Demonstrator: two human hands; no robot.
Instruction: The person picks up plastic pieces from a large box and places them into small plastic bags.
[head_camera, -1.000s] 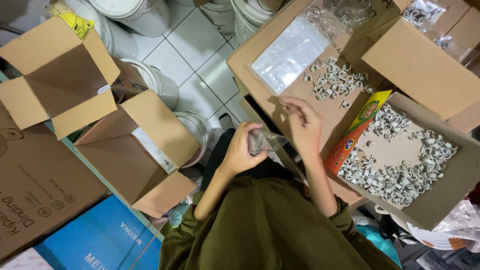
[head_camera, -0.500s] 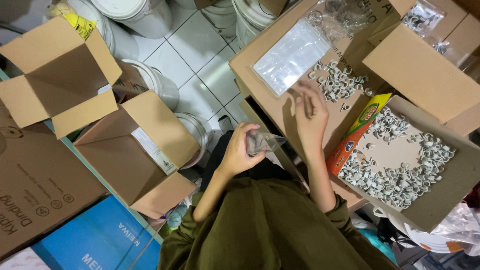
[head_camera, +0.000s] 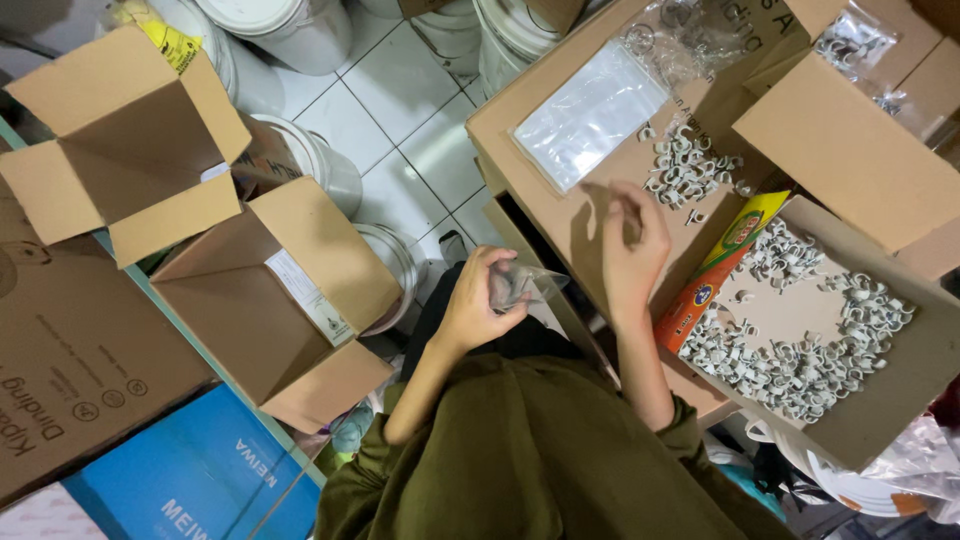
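Observation:
My left hand (head_camera: 478, 300) holds a small clear plastic bag (head_camera: 522, 285) in front of my chest. My right hand (head_camera: 635, 240) reaches forward over a flat brown cardboard surface (head_camera: 520, 130), with bent fingers pointing at a loose pile of small white clips (head_camera: 685, 170) just beyond the fingertips. Whether those fingers hold a clip is hidden. A larger flat clear plastic bag (head_camera: 590, 115) lies on the cardboard left of the pile. To my right an open cardboard box (head_camera: 900, 400) holds several more white clips (head_camera: 800, 350).
A yellow and orange carton (head_camera: 715, 270) leans on the clip box's edge. Two open empty cardboard boxes (head_camera: 130, 140) (head_camera: 270, 300) stand at left, with a blue box (head_camera: 190, 490) below them. White plastic buckets (head_camera: 300, 25) stand on the tiled floor (head_camera: 400, 120).
My right hand has moved away from the small bag and forward toward the pile of clips. My left hand keeps the bag in about the same place.

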